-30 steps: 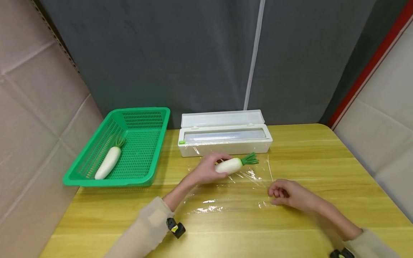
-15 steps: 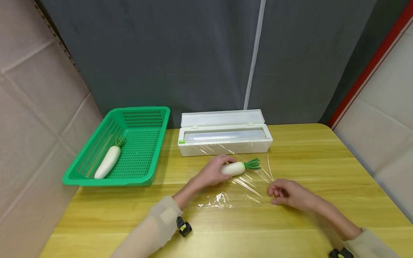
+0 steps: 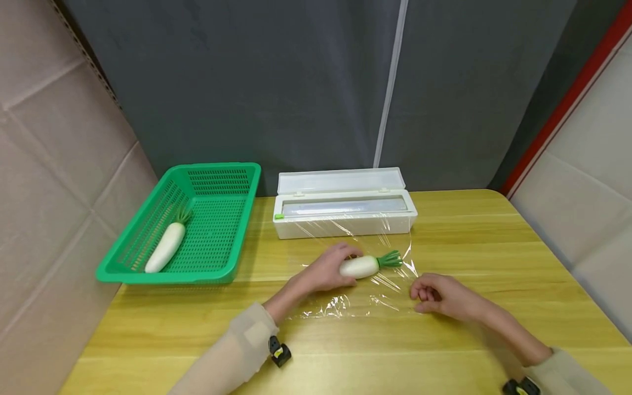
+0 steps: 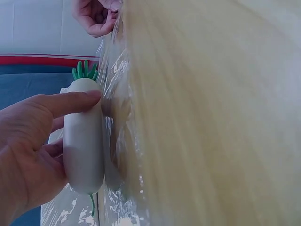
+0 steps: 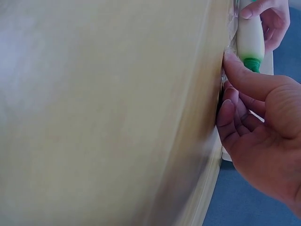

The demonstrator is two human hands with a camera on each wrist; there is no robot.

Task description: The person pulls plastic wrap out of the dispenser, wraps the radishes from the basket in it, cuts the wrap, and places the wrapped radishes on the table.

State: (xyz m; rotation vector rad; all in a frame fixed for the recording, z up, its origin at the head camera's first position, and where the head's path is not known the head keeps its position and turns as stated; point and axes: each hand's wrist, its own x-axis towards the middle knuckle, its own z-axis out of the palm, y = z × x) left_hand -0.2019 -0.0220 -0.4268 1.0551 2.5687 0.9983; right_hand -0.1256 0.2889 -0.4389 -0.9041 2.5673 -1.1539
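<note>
My left hand (image 3: 329, 269) grips a white radish (image 3: 359, 267) with green stalks by its left end, its leafy end pointing right. In the left wrist view, the thumb lies across the radish (image 4: 84, 141) and the fingers go behind it. Under the radish, clear cling film (image 3: 340, 304) runs from the dispenser over the table, creased and shiny. My right hand (image 3: 441, 296), fingers curled, pinches the film's right edge near the corner. The right wrist view shows its thumb and fingers (image 5: 240, 80) at the film beside the table surface.
A white cling film dispenser (image 3: 345, 226) with its lid raised stands behind the radish. To the left is a green basket (image 3: 238, 241) holding another white radish (image 3: 166, 248). A dark curtain (image 3: 237, 82) hangs behind the wooden table (image 3: 494, 236).
My left hand has carried the radish rightward and a little toward me, lower onto the film. The right hand stays nearly still at the film's edge.
</note>
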